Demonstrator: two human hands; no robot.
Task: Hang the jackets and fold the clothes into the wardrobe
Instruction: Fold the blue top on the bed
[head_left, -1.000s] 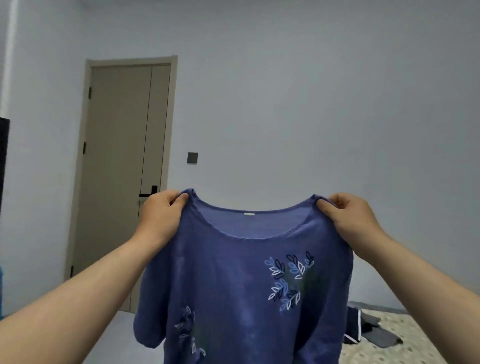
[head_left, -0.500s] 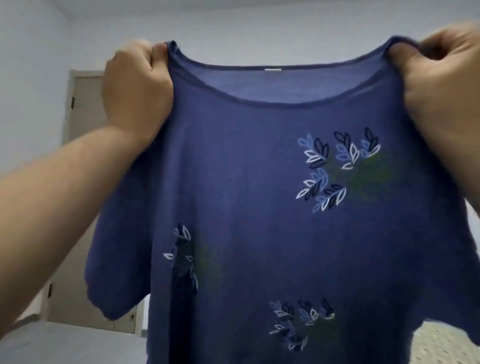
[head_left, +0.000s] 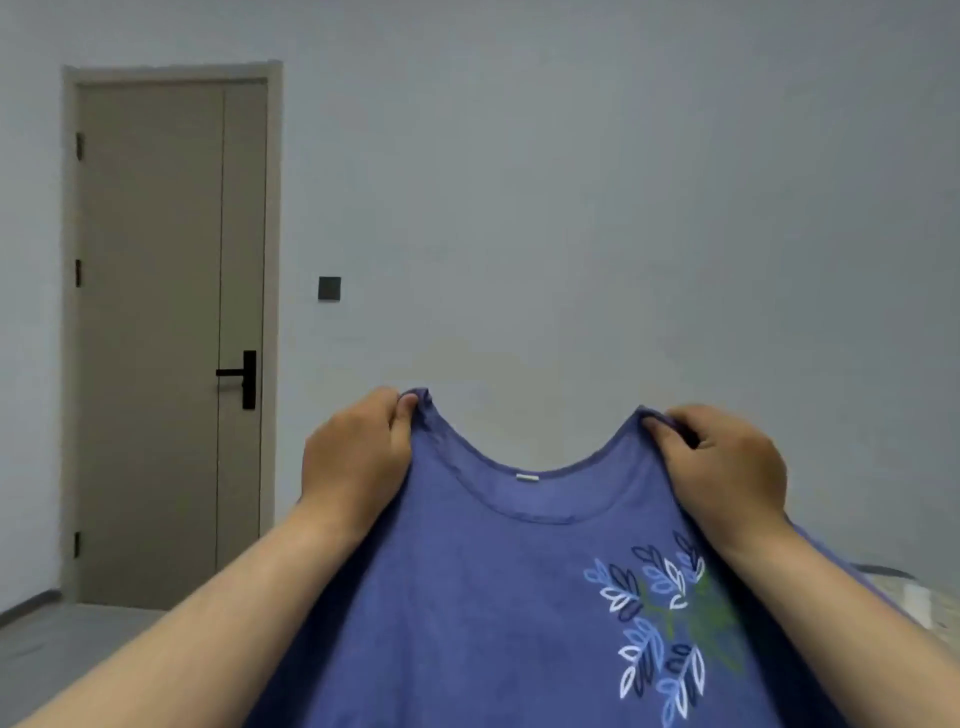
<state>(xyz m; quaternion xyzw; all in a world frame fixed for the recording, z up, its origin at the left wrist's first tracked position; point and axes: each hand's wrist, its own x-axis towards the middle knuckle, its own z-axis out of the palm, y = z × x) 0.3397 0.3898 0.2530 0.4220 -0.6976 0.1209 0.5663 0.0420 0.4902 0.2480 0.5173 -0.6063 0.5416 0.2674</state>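
1. up in the air in front of the person, the left hand (head_left: 358, 457) pinches one shoulder of a blue t-shirt (head_left: 493, 597), with thumb and curled fingers closed on the cloth just beside the neckline.
2. the right hand (head_left: 727, 467) grips the other shoulder the same way, fingers curled over the seam. the two hands are apart, so the neck opening sags in a curve between them.
3. the t-shirt hangs from those two grips alone. its lower part runs out of the bottom of the view, so i cannot tell whether the hem touches anything. a small white label (head_left: 527, 477) shows inside the back of the neck, and a leaf print (head_left: 660, 623) sits on the chest below the right hand.
4. beyond the shirt, a corner of a bed (head_left: 930, 603) shows low at the right edge. on the far wall are a closed door (head_left: 166, 338) with a dark handle (head_left: 241, 374) and a wall switch (head_left: 329, 288).
5. as a judgement, this garment is at the very start of its fold: it is held open by the shoulders and no fold shows in it.
6. left for this shirt, i would say, is to lay it flat, likely on the bed, fold it and carry it to the wardrobe. no wardrobe, hanger or jacket is in view, so how much of the rest is done cannot be told.
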